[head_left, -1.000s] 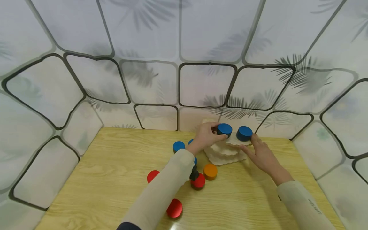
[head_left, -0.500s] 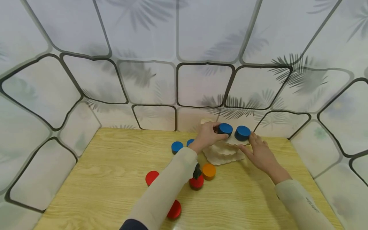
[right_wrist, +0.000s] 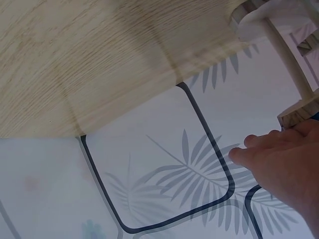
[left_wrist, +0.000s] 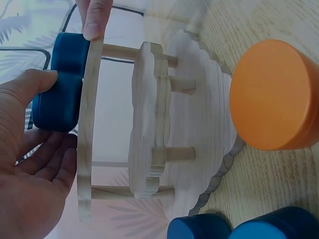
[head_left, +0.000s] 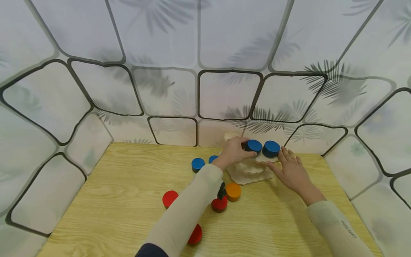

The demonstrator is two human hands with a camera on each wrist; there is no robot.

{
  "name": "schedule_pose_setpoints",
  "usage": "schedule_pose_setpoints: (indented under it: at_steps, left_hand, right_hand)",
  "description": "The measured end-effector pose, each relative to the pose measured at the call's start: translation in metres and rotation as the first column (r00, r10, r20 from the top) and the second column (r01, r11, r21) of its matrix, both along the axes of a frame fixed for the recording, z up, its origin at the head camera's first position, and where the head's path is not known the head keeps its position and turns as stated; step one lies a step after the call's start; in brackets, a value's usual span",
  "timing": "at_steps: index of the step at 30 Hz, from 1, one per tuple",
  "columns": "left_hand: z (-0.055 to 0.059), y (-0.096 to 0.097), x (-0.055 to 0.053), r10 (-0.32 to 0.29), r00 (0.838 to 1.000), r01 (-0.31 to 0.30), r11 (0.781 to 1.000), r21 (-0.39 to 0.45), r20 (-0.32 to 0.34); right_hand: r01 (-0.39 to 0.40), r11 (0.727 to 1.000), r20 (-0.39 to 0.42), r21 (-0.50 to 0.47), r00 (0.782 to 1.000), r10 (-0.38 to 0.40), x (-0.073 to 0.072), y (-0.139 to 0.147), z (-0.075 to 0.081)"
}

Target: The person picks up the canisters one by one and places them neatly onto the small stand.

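Note:
A wooden tiered stand (head_left: 248,176) with scalloped shelves on round posts stands at the back of the table. My left hand (head_left: 233,152) grips a blue round tin (head_left: 254,146) on the top shelf (left_wrist: 87,149), thumb on one side and fingers on the other. A second blue tin (head_left: 271,148) sits right beside it; in the left wrist view the two meet side to side. My right hand (head_left: 293,175) rests at the shelf's right end, fingers extended by the second tin and thumb at the shelf's front edge.
An orange tin (head_left: 233,192) stands before the stand's base. Blue tins (head_left: 198,165) lie left of it, some partly behind my left arm. Red tins (head_left: 170,198) are spread nearer the front. A patterned wall (head_left: 173,130) rises behind the table.
My left hand has slid the held blue tin slightly right along the top shelf, narrowing the gap to the second tin. My right hand stays at the shelf's end.

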State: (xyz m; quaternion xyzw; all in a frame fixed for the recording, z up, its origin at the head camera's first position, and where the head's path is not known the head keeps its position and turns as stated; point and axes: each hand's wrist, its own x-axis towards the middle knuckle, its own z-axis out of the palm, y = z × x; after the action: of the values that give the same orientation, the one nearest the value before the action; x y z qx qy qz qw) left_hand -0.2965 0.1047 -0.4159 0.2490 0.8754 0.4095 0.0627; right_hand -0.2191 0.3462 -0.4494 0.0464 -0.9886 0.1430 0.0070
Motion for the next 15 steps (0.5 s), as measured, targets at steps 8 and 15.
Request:
schedule_pose_setpoints:
  at_steps: [8,15]
  left_hand:
    - [-0.0008,0.0041,-0.0008,0.002,1.000,-0.002,1.000,-0.001,0.012]
    - [-0.0001,0.0062,-0.0006,-0.004,1.000,0.003,0.999,-0.040,-0.026]
  right_hand:
    - [-0.001,0.999,0.013,-0.038,1.000,0.002,0.0002,0.0007,-0.0011]
    - [-0.002,0.999,0.007,-0.052,1.000,0.002,0.0008,0.0015,-0.0027]
